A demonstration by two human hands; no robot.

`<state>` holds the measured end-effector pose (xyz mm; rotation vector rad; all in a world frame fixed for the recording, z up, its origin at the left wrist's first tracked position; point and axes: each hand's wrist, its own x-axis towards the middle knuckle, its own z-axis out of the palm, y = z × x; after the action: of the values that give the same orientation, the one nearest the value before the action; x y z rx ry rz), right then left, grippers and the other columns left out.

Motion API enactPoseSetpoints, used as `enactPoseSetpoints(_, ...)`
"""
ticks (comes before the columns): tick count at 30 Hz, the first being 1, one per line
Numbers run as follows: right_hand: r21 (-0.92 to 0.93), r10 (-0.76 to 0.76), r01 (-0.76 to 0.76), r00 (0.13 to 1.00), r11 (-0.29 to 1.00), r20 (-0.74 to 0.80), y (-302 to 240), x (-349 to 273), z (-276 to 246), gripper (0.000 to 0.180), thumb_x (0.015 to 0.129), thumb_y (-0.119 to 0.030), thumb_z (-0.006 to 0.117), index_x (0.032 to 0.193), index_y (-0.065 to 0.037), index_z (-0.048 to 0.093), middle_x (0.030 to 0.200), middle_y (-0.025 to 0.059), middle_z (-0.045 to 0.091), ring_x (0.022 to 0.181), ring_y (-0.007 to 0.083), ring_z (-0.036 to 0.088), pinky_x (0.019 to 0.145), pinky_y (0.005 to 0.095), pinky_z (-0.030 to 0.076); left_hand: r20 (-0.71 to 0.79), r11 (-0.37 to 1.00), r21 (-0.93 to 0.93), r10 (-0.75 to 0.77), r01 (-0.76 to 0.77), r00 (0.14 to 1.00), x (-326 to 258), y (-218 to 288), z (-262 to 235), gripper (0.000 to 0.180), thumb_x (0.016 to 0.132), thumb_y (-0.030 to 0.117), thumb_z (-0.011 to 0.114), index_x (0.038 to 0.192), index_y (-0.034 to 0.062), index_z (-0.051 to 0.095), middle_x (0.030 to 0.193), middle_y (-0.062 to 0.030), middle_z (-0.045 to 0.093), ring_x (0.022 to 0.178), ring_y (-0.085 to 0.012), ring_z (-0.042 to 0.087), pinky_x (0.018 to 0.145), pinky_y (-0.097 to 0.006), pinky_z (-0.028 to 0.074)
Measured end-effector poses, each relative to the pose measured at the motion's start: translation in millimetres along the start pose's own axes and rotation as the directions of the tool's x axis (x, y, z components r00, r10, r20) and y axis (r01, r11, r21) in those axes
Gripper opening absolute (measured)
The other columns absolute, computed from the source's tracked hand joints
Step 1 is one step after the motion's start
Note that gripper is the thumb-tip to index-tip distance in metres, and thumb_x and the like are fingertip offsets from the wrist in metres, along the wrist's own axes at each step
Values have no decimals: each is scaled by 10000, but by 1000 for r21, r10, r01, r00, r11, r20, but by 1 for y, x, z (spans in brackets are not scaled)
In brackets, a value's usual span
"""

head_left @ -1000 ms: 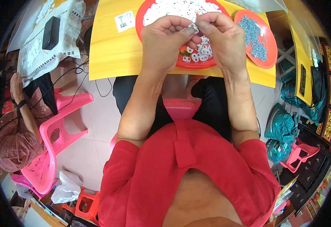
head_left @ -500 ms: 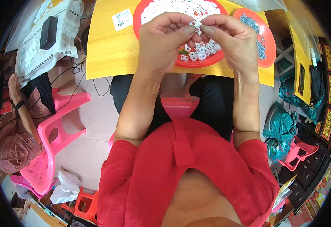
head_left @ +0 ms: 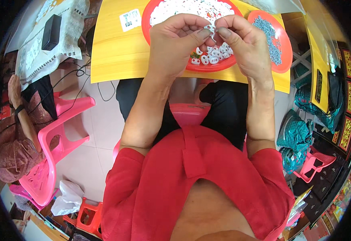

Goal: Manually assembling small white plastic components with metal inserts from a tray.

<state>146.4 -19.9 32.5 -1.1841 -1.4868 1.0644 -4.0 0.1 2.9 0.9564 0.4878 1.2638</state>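
Over a round red tray [head_left: 219, 67], my left hand [head_left: 169, 46] pinches a small white plastic piece [head_left: 211, 30] between thumb and fingers. My right hand [head_left: 247, 48] is close beside it, thumb and forefinger pressed together; whatever lies between them is too small to make out. Many loose white plastic pieces [head_left: 171, 12] cover the far part of the tray. Nearer to me, below my fingers, sits a group of chunkier white pieces [head_left: 213, 60] with holes. To the right, an orange-red plate [head_left: 284, 44] holds a heap of small silvery screws or nails [head_left: 272, 50].
The trays stand on a yellow wood-grain table [head_left: 117, 52] with a white printed label [head_left: 130, 20]. At left, a person [head_left: 15, 156] sits on a pink chair [head_left: 49, 168] by a cloth-covered table with a black box [head_left: 52, 33]. Teal bags [head_left: 294, 132] lie at right.
My fingertips have drawn slightly apart, the right hand shifting a little away from the white piece. That piece has turned and stays at my left fingertips.
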Motion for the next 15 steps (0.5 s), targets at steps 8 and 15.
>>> enactPoseSetpoints(8, -77, 31, -32, 999, 997, -6, -5, 0, -1, 98, 834, -82, 541, 847, 9, 576, 695, -5, 564, 664, 51, 518, 595, 200, 428, -22, 999, 50, 1, 1, 1000, -1, 0, 1, 110, 756, -36, 593, 866, -42, 601, 706, -87, 615, 596, -112, 587, 537, -204, 470)
enactPoseSetpoints(15, -126, 36, -38, 999, 991, -18, -8, 0, 2, 102, 834, -91, 544, 834, 5, 579, 672, -15, 551, 632, 39, 479, 560, 197, 400, -21, 993, 117, 10, -7, 1000, -2, 1, 1, 106, 755, -43, 586, 858, -40, 608, 704, -68, 614, 603, -94, 584, 529, -193, 469)
